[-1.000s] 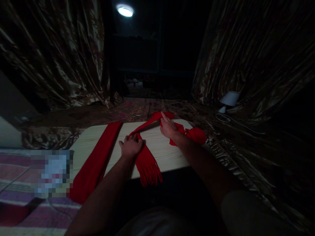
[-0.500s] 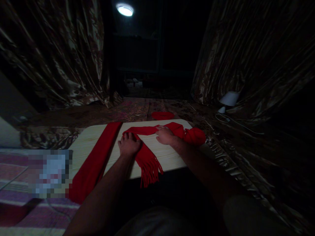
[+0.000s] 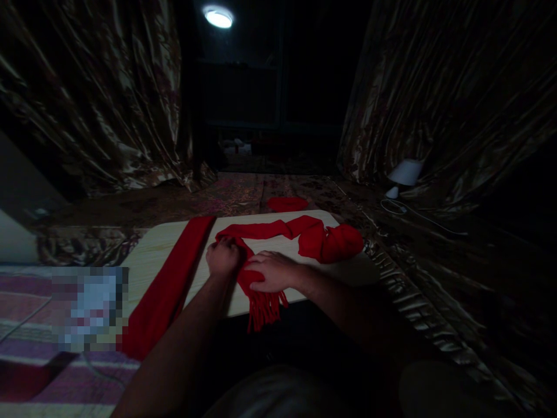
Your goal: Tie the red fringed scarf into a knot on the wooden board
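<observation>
A red fringed scarf [image 3: 261, 231] lies across a pale wooden board [image 3: 204, 290], bent at its left end so the tasselled part angles toward me. My left hand [image 3: 223, 257] has its fingers curled on the scarf at that bend. Lower down, my right hand [image 3: 275, 271] rests over the part just above the tassels, fingers stretched out. On the right of the board the rest of the scarf is bunched in a heap [image 3: 333, 242]. A second red strip of folded cloth [image 3: 174, 284] runs along the left side and hangs past the near edge.
Another red piece [image 3: 287, 204] lies beyond the board on patterned cloth. A small white lamp [image 3: 405, 173] with its cord stands at the right. At the left, a blurred-out object [image 3: 93, 307] and a cable [image 3: 100, 371] lie on a striped cover [image 3: 26, 325].
My right hand has come down and left from the scarf's far stretch to its tasselled part. The far stretch now has a kink. My left hand's fingers have curled in.
</observation>
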A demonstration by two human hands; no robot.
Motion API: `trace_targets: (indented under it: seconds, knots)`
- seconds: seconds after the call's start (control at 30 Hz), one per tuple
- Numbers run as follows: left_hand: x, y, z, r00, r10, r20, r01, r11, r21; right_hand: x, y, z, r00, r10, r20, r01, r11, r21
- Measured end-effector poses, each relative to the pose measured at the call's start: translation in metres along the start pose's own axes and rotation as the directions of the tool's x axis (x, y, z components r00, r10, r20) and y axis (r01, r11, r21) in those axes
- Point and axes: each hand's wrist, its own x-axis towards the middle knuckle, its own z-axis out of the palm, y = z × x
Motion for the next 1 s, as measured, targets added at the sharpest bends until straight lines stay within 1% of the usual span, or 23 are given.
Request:
trace_targets:
  seconds: [0.1, 0.23, 0.3, 0.43, 0.57, 0.63, 0.73, 0.83, 0.9, 1.0]
  knots:
    - [0.001, -0.001, 0.003, 0.998, 0.059, -0.02, -0.059, 0.998, 0.014, -0.01, 0.001, 0.001, 1.0, -0.008, 0.008, 0.008, 0.999, 0.037]
    - [0.003, -0.001, 0.008, 0.996, 0.086, -0.011, -0.086, 0.996, 0.019, -0.018, 0.017, -0.004, 1.0, -0.007, -0.011, 0.008, 0.991, 0.132]
    - [0.003, -0.001, 0.009, 0.998, 0.07, 0.008, -0.07, 0.997, 0.019, -0.02, 0.027, -0.007, 1.0, 0.007, -0.025, -0.002, 0.986, 0.164]
    - [0.001, 0.001, 0.01, 0.999, -0.02, 0.049, 0.02, 1.0, -0.002, -0.022, 0.04, -0.01, 0.998, 0.036, -0.047, -0.026, 0.98, 0.196]
    - [0.004, 0.004, 0.01, 0.993, -0.09, 0.074, 0.093, 0.995, -0.026, -0.025, 0.043, -0.01, 0.996, 0.067, -0.066, -0.053, 0.98, 0.19]
    - [0.008, 0.003, 0.011, 0.988, -0.112, 0.105, 0.115, 0.993, -0.03, -0.025, 0.042, -0.01, 0.995, 0.074, -0.073, -0.059, 0.981, 0.183]
    - [0.017, 0.0, 0.011, 0.981, -0.095, 0.167, 0.1, 0.995, -0.02, -0.025, 0.041, -0.01, 0.994, 0.075, -0.083, -0.059, 0.981, 0.187]
    - [0.024, -0.005, 0.011, 0.979, -0.046, 0.198, 0.049, 0.999, -0.008, -0.023, 0.043, -0.012, 0.995, 0.092, -0.04, -0.082, 0.974, 0.21]
    - [0.025, -0.007, 0.01, 0.981, -0.027, 0.195, 0.028, 1.0, -0.003, -0.02, 0.046, -0.014, 0.987, 0.161, -0.022, -0.155, 0.973, 0.17]
    - [0.022, -0.007, 0.01, 0.985, 0.0, 0.172, 0.001, 1.0, -0.001, -0.013, 0.055, -0.017, 0.96, 0.277, -0.046, -0.279, 0.96, -0.04]
